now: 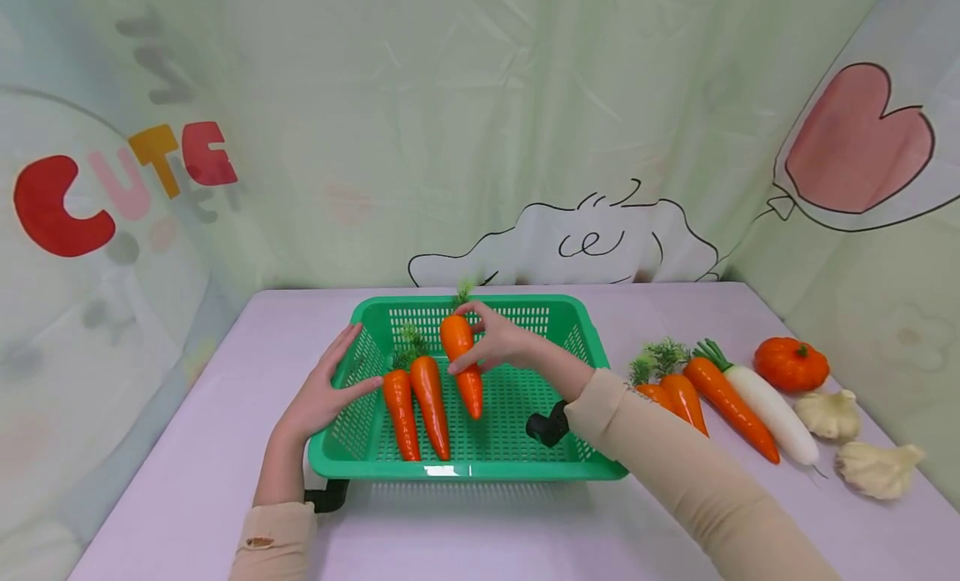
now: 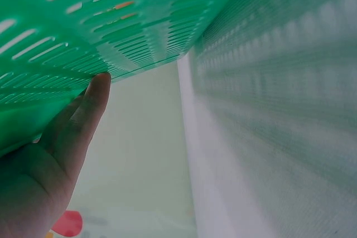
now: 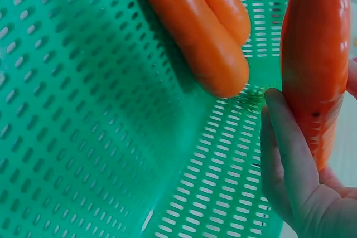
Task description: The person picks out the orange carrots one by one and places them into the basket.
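A green plastic basket [image 1: 510, 472] with slotted walls stands on the table. Over its left rim lies my left hand [image 1: 318, 398], thumb on the inner side and fingers along the outside; the left wrist view shows straight fingers [image 2: 92, 107] against the outer wall. My right hand [image 1: 498, 341] grips a shiny orange carrot [image 1: 469, 389] above the basket floor, its thick green-topped end toward the back. Two more carrots, one [image 1: 401, 414] beside another [image 1: 429, 406], lie in the basket's left part, leafy ends to the back. In the right wrist view, the held carrot [image 3: 315, 43] is close up.
Right of the basket lie several carrots [image 1: 731, 408], a white radish [image 1: 772, 414], an orange pumpkin [image 1: 791, 364] and two garlic bulbs, one [image 1: 828, 414] behind the other [image 1: 879, 470]. My right sleeve [image 1: 675, 473] partly covers the nearest carrots. A printed curtain [image 1: 390, 147] hangs behind the table [image 1: 217, 448].
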Demonstrator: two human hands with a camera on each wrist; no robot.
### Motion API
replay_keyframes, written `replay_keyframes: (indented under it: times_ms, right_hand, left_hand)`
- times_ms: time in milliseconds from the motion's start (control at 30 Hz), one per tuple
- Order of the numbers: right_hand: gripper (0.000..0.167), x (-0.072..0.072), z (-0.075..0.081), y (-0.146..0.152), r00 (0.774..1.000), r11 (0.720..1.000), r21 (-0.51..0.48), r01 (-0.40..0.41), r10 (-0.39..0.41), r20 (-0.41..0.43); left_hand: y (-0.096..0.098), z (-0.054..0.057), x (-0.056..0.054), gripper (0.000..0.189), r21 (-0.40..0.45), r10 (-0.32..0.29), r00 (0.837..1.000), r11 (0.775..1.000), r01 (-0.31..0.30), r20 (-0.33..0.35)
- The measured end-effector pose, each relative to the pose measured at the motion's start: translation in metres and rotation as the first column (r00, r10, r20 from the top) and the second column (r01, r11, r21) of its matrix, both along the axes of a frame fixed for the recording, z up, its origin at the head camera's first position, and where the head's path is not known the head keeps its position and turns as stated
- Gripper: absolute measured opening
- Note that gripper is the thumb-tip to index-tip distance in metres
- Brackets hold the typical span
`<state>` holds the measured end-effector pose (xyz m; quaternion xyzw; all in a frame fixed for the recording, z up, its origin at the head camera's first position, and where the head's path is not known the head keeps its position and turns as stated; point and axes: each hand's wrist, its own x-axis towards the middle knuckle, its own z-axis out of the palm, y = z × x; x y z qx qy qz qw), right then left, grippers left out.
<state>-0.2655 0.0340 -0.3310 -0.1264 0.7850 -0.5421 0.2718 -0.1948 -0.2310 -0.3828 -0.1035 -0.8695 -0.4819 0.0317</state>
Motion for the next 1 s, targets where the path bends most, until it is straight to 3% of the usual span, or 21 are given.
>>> replay_keyframes:
  times_ms: [433, 800, 1000]
  right_hand:
    - [0.081, -0.005, -0.02, -0.005, 0.999, 1.0, 0.001, -0.009, 0.009, 0.052]
    - [0.08, -0.004, -0.039, -0.009, 0.999, 0.997, 0.078, -0.02, 0.018, 0.027]
    - [0.081, -0.004, -0.046, -0.013, 0.999, 0.998, 0.066, 0.002, -0.005, 0.042]
  left_hand:
    - [0.0, 0.0, 0.0, 0.081, -0.006, -0.003, 1.0, 1.0, 0.003, -0.009]
    - [-0.001, -0.003, -0.001, 0.082, -0.007, 0.001, 1.0, 1.0, -0.001, -0.007]
    - [0.0, -0.002, -0.001, 0.082, -0.002, -0.002, 1.0, 1.0, 0.002, -0.01]
